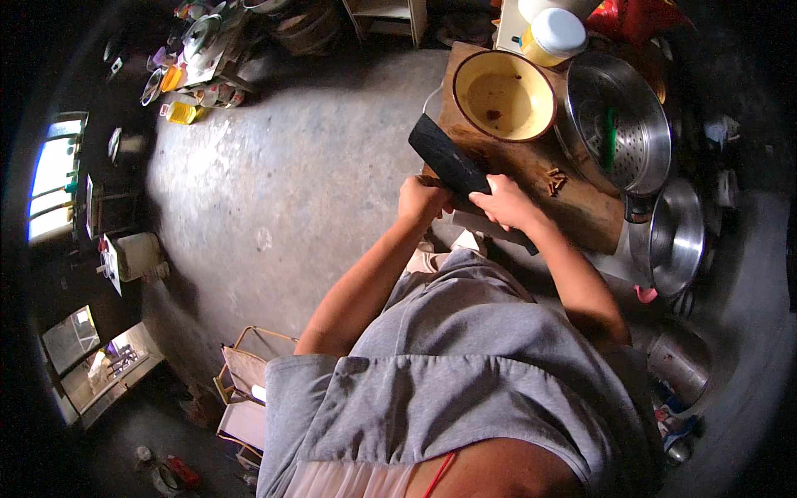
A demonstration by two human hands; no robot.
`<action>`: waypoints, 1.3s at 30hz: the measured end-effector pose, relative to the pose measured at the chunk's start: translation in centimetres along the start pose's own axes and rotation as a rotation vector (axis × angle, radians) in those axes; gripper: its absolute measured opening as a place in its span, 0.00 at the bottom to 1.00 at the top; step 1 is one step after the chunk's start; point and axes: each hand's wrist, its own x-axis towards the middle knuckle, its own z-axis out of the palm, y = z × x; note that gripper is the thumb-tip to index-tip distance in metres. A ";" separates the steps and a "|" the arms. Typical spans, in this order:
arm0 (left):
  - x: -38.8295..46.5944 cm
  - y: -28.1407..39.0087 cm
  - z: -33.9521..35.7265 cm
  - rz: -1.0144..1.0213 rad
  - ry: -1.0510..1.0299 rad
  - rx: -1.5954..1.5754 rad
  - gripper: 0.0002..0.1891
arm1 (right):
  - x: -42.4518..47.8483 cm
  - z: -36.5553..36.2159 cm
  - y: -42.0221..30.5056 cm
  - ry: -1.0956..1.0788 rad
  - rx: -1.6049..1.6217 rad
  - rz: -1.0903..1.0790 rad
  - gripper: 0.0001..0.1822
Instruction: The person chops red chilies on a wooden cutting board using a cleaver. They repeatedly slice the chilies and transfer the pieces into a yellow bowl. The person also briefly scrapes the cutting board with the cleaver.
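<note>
My right hand [507, 202] grips a dark, broad-bladed cleaver [445, 152] slanting over the near left edge of a wooden cutting board [529, 165]. Curled close beside the blade is my left hand [424, 199]; anything inside its fingers is hidden. On the board, right of the cleaver, lies a small heap of brown stick-like pieces [556, 182]. A yellow enamel basin [535, 103] with a dark rim rests at the board's far end, with dark specks on its bottom.
Right of the board stand a perforated steel steamer [644, 106] with something green inside and a steel bowl [682, 249]. A white-lidded tub [559, 34] is behind the basin. Concrete floor [280, 187] stretches left; a folding chair [246, 398] stands at lower left.
</note>
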 end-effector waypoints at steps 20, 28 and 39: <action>-1.5 -1.1 1.7 0.173 0.183 0.016 0.08 | 1.7 6.2 1.0 0.524 -0.337 -0.371 0.10; -1.6 -1.9 2.5 0.330 0.339 0.203 0.12 | 2.7 6.4 2.5 0.637 -0.288 -0.445 0.06; -2.1 -3.9 1.7 0.624 0.247 0.317 0.11 | -2.7 4.3 4.7 0.711 -0.602 -0.877 0.16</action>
